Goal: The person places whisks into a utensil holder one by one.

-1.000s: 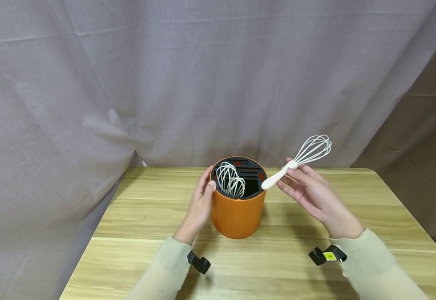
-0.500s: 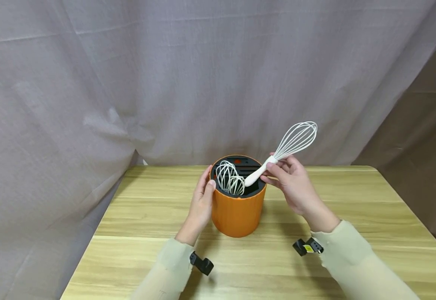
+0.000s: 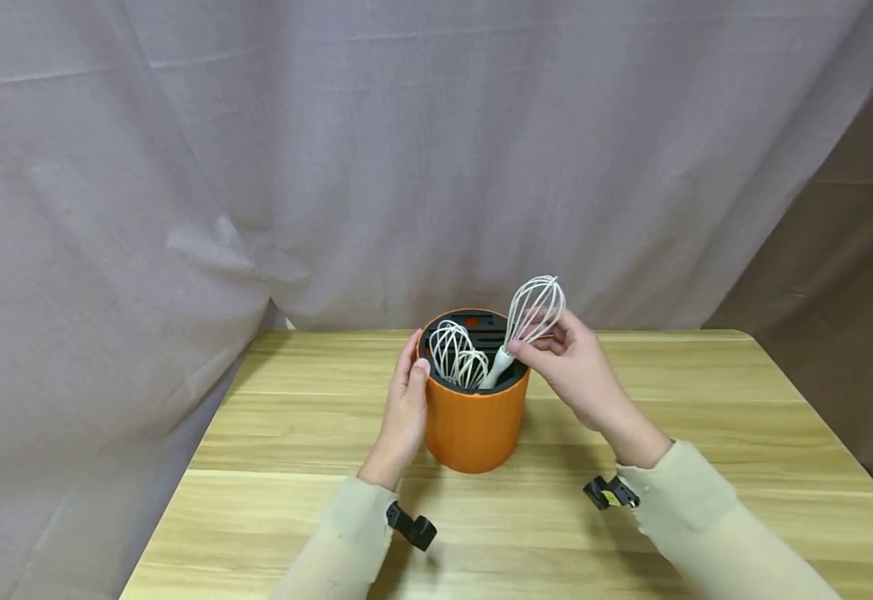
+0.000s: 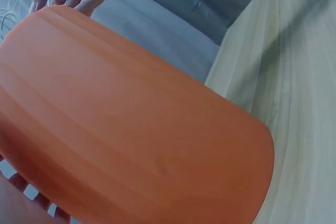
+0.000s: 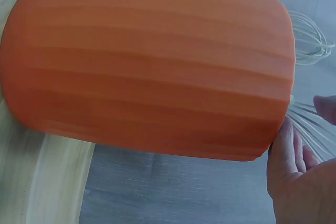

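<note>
My left hand (image 3: 403, 410) holds the left side of an orange utensil holder (image 3: 475, 432), thumb by the rim. The holder stands upright on the table, its black slotted insert (image 3: 490, 322) facing up. Between thumb and fingers my right hand (image 3: 584, 379) pinches a white whisk (image 3: 498, 367) near the base of its wires. The whisk's handle end is down in the insert's large opening, and its wire head leans up and right. Two smaller whisks (image 3: 447, 343) stand wires-up at the left of the insert, their handles hidden inside. In the right wrist view, the orange wall hides the handles.
A wood-grain table (image 3: 271, 433) lies under the holder. A grey cloth (image 3: 436, 167) hangs right behind its far edge, and a brown cloth (image 3: 841, 275) hangs at the right. Each sleeve cuff carries a small black device (image 3: 412, 527).
My right hand has carried the whisk left to the holder and tipped it more upright. Its handle has gone from outside the rim down into the opening. The left hand stays on the holder.
</note>
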A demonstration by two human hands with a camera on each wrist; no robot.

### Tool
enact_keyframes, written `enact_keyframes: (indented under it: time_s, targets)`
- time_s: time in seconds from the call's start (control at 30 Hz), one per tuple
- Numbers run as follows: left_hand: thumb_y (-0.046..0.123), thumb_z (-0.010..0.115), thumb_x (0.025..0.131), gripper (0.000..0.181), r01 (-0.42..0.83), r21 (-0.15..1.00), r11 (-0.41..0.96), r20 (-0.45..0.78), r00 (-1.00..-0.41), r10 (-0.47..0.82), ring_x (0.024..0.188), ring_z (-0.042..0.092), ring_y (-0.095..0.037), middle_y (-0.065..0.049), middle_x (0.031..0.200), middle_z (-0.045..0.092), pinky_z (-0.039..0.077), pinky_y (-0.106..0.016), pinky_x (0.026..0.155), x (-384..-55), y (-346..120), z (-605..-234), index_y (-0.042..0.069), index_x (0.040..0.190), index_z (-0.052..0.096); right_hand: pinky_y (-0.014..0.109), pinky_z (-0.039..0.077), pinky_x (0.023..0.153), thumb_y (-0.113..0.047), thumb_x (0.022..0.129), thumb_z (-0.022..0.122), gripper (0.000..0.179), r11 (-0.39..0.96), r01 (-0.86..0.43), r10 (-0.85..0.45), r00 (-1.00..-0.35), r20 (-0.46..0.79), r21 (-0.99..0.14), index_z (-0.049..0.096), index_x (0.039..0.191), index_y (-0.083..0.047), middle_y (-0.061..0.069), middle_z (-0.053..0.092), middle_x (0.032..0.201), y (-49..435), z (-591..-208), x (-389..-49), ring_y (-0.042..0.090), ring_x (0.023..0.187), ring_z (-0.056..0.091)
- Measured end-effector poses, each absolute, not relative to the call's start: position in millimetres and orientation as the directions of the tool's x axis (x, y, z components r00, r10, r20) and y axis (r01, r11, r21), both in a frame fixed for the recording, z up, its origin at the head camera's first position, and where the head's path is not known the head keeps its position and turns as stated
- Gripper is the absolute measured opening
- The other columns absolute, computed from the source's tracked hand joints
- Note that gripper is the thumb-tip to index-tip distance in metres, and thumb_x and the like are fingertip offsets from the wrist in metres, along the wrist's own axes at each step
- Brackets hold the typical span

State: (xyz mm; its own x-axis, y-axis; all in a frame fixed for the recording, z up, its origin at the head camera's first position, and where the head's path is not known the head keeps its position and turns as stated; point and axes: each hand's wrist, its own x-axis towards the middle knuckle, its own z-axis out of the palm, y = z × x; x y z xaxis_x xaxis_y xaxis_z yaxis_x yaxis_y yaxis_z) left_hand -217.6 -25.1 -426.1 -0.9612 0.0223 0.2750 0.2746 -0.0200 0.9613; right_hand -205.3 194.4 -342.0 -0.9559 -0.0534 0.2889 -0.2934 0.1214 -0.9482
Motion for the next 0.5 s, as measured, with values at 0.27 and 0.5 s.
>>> enact_keyframes:
  time_s: [0.27,0.5]
  targets:
    - [0.032,0.033,0.106,0.044,0.296,0.955,0.018,0.296,-0.955,0.001,0.136,0.034,-0.017,0.002,0.152,0.033,0.025,-0.04,0.113,-216.0,-23.2,-423.7,0.037,0.15,0.03,0.023,0.049,0.088,-0.006,0.082,0.077,0.051,0.162,-0.37,-0.085,-0.929,0.36,-0.915,0.051,0.125,0.002,0.02,0.057,0.116,193.4,-338.4,-204.1,0.025,0.102,0.059]
    - [0.022,0.031,0.107,0.046,0.262,0.965,0.035,0.261,-0.965,0.02,0.137,0.033,-0.021,-0.005,0.153,0.031,0.024,-0.041,0.113,-208.2,-23.1,-411.4,0.025,0.152,0.028,0.025,0.045,0.096,-0.007,0.084,0.074,0.047,0.137,-0.407,-0.099,-0.913,0.397,-0.903,0.052,0.125,-0.001,0.012,0.056,0.12,197.8,-340.1,-201.7,0.031,0.113,0.055]
